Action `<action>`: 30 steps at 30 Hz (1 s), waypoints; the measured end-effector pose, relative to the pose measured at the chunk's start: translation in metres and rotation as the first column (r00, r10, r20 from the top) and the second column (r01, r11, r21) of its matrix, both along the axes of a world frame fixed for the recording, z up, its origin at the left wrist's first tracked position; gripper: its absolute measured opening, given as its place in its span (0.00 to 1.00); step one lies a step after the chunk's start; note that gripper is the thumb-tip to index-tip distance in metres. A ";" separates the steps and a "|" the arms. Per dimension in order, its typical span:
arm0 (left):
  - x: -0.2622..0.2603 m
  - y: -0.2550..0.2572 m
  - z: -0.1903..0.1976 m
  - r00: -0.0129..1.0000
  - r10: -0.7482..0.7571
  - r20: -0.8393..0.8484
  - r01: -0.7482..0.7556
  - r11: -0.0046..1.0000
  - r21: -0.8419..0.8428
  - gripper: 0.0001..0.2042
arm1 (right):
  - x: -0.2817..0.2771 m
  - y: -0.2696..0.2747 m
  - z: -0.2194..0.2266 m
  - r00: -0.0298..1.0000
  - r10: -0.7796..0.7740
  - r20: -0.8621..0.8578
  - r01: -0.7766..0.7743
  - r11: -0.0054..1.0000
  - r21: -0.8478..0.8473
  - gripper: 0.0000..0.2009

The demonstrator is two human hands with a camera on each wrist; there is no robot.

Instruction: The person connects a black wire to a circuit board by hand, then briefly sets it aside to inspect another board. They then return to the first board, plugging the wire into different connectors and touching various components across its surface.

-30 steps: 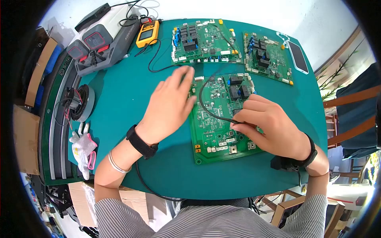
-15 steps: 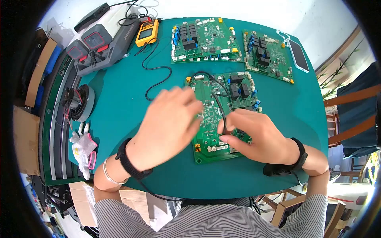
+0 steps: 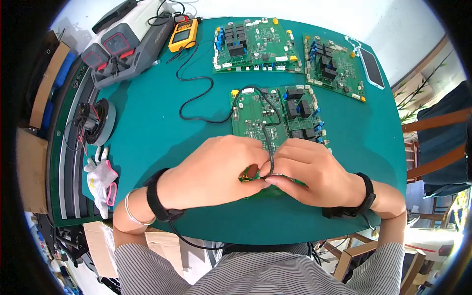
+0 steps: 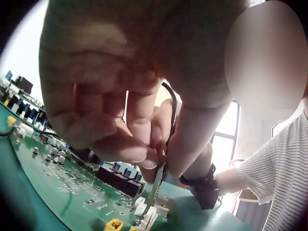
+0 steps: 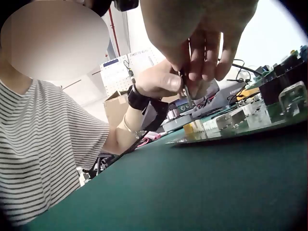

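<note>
A green circuit board lies on the table under both hands, its lower part covered by them. The black cable runs from the yellow meter across the board to the fingers. My right hand pinches the cable's end between thumb and fingertips. My left hand meets it there, thumb and fingers curled in around the same end. In the left wrist view a thin pale tip points down from the fingers at white connectors on the board's edge; whether it touches them I cannot tell.
Behind stand stacked circuit boards, another board and a phone. At the left are a grey case, a round motor part and a glove. Another cable hangs over the front edge.
My left hand has come down and right from the board's upper left to meet my right hand. My right hand has moved left and down with the cable, which now lies in curves across the board.
</note>
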State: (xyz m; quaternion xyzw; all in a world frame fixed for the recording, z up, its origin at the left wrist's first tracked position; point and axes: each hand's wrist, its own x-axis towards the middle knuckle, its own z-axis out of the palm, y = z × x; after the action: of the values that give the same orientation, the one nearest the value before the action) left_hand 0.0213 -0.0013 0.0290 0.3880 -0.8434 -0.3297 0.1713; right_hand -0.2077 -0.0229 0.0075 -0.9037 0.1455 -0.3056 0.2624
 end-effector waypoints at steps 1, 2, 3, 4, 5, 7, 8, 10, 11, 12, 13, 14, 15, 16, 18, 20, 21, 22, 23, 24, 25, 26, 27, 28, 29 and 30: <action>0.002 -0.002 -0.001 0.999 -0.015 -0.042 0.015 1.000 0.000 0.08 | 0.000 0.000 -0.001 1.000 0.003 0.018 -0.003 1.000 -0.006 0.07; 0.003 -0.004 0.001 0.994 -0.014 -0.107 0.018 0.999 0.043 0.09 | 0.000 0.000 -0.001 1.000 0.005 0.016 -0.005 1.000 -0.004 0.07; 0.004 -0.006 0.004 0.994 -0.012 -0.108 0.017 0.999 0.045 0.09 | -0.001 0.000 -0.001 1.000 0.001 0.006 -0.001 1.000 -0.004 0.07; 0.004 -0.007 0.008 0.994 -0.008 -0.106 0.017 0.996 0.084 0.09 | -0.001 -0.001 -0.001 1.000 -0.004 -0.003 0.004 1.000 -0.003 0.07; 0.005 -0.008 0.010 0.995 -0.004 -0.104 0.017 0.992 0.123 0.08 | -0.001 -0.001 -0.002 1.000 -0.003 -0.003 0.003 1.000 -0.003 0.07; 0.006 -0.008 0.009 0.996 -0.024 -0.087 0.032 0.995 0.092 0.08 | -0.001 -0.001 -0.004 0.999 0.020 -0.025 -0.020 1.000 0.002 0.08; 0.006 -0.007 0.009 0.997 -0.035 -0.069 0.041 0.995 0.087 0.09 | 0.000 0.000 -0.006 0.999 0.019 -0.025 -0.019 1.000 0.003 0.08; 0.007 -0.007 0.009 0.998 -0.045 -0.052 0.050 0.995 0.085 0.09 | 0.000 0.001 -0.009 0.997 0.041 -0.065 -0.041 0.999 -0.004 0.12; 0.007 -0.007 0.009 0.999 -0.040 -0.013 0.041 0.997 0.065 0.09 | 0.001 0.002 -0.009 0.997 0.042 -0.065 -0.042 0.999 -0.003 0.12; 0.008 -0.008 0.010 0.999 -0.033 0.027 0.031 0.998 0.046 0.09 | 0.003 0.002 -0.009 0.996 0.044 -0.073 -0.046 0.998 -0.030 0.13; 0.009 -0.007 0.010 0.999 -0.030 0.027 0.029 0.998 0.048 0.09 | 0.004 0.003 -0.008 0.996 0.047 -0.081 -0.051 0.997 -0.057 0.15; 0.011 -0.008 0.011 0.998 -0.041 0.047 0.039 0.998 0.042 0.09 | 0.004 0.004 -0.009 0.996 0.049 -0.080 -0.053 0.997 -0.055 0.15; 0.011 -0.008 0.011 0.996 -0.053 0.067 0.050 0.998 0.036 0.09 | 0.004 0.005 -0.010 0.993 0.053 -0.108 -0.058 0.997 -0.045 0.16; 0.012 -0.007 0.011 0.996 -0.052 0.067 0.050 0.998 0.037 0.09 | 0.004 0.006 -0.011 0.989 0.057 -0.137 -0.062 0.997 -0.034 0.17; 0.011 -0.007 0.010 0.996 -0.051 0.077 0.051 0.999 0.007 0.08 | 0.005 0.006 -0.010 0.989 0.048 -0.141 -0.056 0.997 -0.050 0.18; 0.011 -0.007 0.008 0.996 -0.049 0.069 0.048 0.999 0.016 0.08 | 0.006 0.006 -0.010 0.988 0.044 -0.146 -0.054 0.996 -0.066 0.18; 0.012 -0.007 0.007 0.997 -0.049 0.063 0.047 0.999 0.024 0.08 | 0.006 0.006 -0.010 0.988 0.045 -0.151 -0.055 0.996 -0.063 0.18; 0.012 -0.007 0.008 0.997 -0.047 0.063 0.046 0.999 0.024 0.08 | 0.006 0.006 -0.009 0.987 0.046 -0.156 -0.055 0.997 -0.060 0.19; 0.012 -0.007 0.008 0.995 -0.052 0.080 0.052 0.999 0.005 0.08 | 0.006 0.006 -0.008 0.987 0.046 -0.156 -0.056 0.997 -0.061 0.19; 0.012 -0.007 0.008 0.994 -0.056 0.097 0.058 0.998 -0.014 0.08 | 0.005 0.006 -0.007 0.985 0.059 -0.165 -0.067 0.997 -0.043 0.19; 0.012 -0.007 0.008 0.994 -0.056 0.096 0.057 0.998 -0.014 0.08 | 0.005 0.006 -0.006 0.982 0.072 -0.173 -0.078 0.997 -0.026 0.19; 0.011 -0.007 0.007 0.995 -0.054 0.087 0.053 0.998 0.013 0.08 | 0.004 0.006 -0.006 0.982 0.073 -0.174 -0.079 0.997 -0.025 0.19; 0.011 -0.008 0.007 0.996 -0.051 0.078 0.048 0.998 0.040 0.08 | 0.004 0.005 -0.007 0.981 0.082 -0.175 -0.087 0.996 -0.023 0.19; 0.012 -0.008 0.006 0.996 -0.048 0.078 0.045 0.998 0.041 0.08 | 0.004 0.005 -0.008 0.980 0.091 -0.176 -0.096 0.995 -0.020 0.19; 0.013 -0.009 0.005 0.995 -0.076 0.071 0.070 0.994 0.084 0.08 | 0.003 0.005 -0.009 0.980 0.094 -0.176 -0.099 0.995 -0.020 0.19; 0.014 -0.010 0.005 0.993 -0.103 0.064 0.094 0.988 0.126 0.08 | 0.003 0.005 -0.010 0.976 0.107 -0.189 -0.109 0.994 -0.001 0.18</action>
State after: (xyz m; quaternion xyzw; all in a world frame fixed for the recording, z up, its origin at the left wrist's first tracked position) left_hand 0.0348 -0.0116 0.0340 0.3669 -0.8453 -0.3751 0.1008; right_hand -0.2046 -0.0177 -0.0024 -0.9365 0.1187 -0.2049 0.2585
